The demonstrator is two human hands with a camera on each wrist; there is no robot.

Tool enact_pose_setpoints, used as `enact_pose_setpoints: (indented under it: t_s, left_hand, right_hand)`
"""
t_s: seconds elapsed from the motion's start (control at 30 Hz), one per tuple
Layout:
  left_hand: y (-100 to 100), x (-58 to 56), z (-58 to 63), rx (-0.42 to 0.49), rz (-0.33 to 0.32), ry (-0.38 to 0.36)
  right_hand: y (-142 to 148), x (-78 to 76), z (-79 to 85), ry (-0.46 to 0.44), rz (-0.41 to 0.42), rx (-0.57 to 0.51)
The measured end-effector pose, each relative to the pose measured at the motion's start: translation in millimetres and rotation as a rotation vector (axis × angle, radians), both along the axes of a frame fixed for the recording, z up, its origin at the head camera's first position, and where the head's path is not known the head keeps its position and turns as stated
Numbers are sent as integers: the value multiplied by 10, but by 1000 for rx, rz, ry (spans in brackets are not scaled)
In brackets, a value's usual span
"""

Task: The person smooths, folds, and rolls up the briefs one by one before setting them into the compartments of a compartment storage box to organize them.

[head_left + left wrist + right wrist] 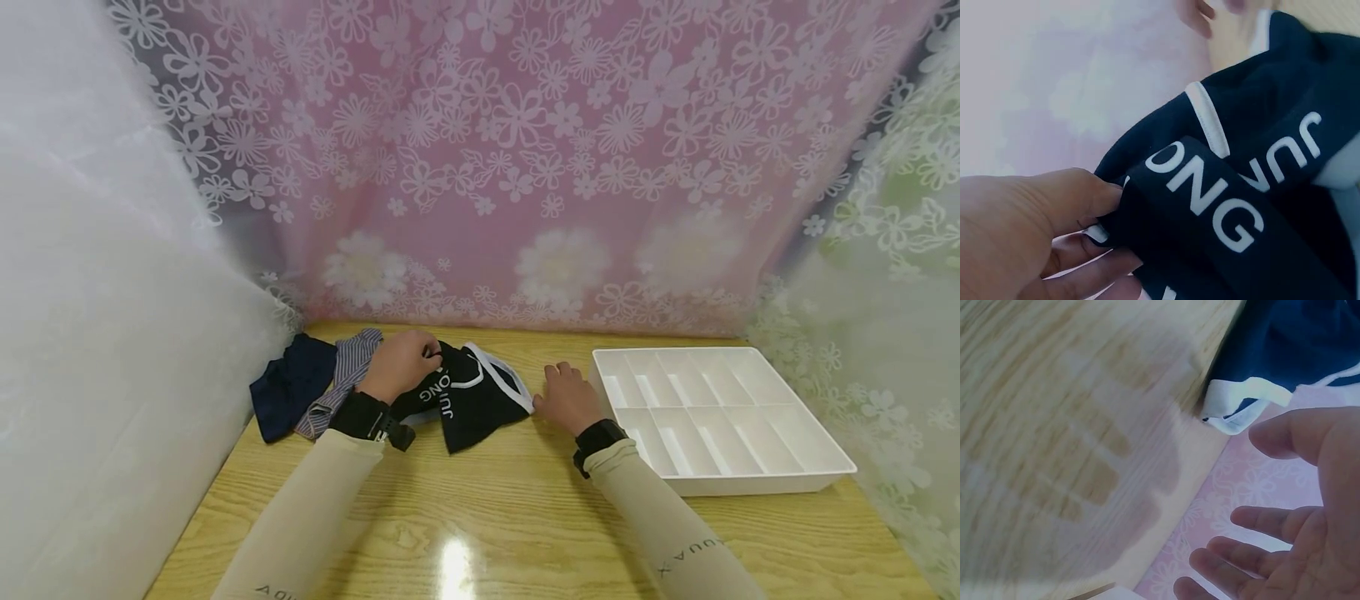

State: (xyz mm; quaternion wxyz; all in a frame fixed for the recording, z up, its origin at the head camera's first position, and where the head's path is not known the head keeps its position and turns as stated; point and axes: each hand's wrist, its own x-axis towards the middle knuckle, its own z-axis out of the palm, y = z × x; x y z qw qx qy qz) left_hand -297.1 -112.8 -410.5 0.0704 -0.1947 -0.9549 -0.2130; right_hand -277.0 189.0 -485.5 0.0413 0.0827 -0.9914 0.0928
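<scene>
A pair of black underpants (pixel 487 408) with white trim and white lettering on its waistband lies on the table in front of me. My left hand (pixel 399 367) pinches the waistband between thumb and fingers at the left end, seen close up in the left wrist view, where the band (pixel 1204 194) folds over. To the right of the cloth is my right hand (pixel 568 402), its fingers apart and nothing held. In the right wrist view its thumb (pixel 1285 434) points toward the white-trimmed edge (pixel 1229 403) of the underpants, close beside it.
Left of my left hand lie a striped grey garment (pixel 352 371) and a dark navy garment (pixel 291 387), bunched together. A white divided tray (pixel 750 477) with several compartments stands at the right. A pink flowered curtain (pixel 480 183) hangs behind the wooden table (pixel 517 517).
</scene>
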Motion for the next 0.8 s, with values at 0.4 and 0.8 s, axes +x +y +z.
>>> enact_pose_setpoints:
  t_s: [0.4, 0.8]
  left_hand:
    - [88, 147, 339, 103, -90, 21]
    - [210, 402, 631, 138, -212, 23]
  right_hand:
    - [27, 6, -50, 5, -28, 0]
    - [112, -34, -42, -7, -37, -6]
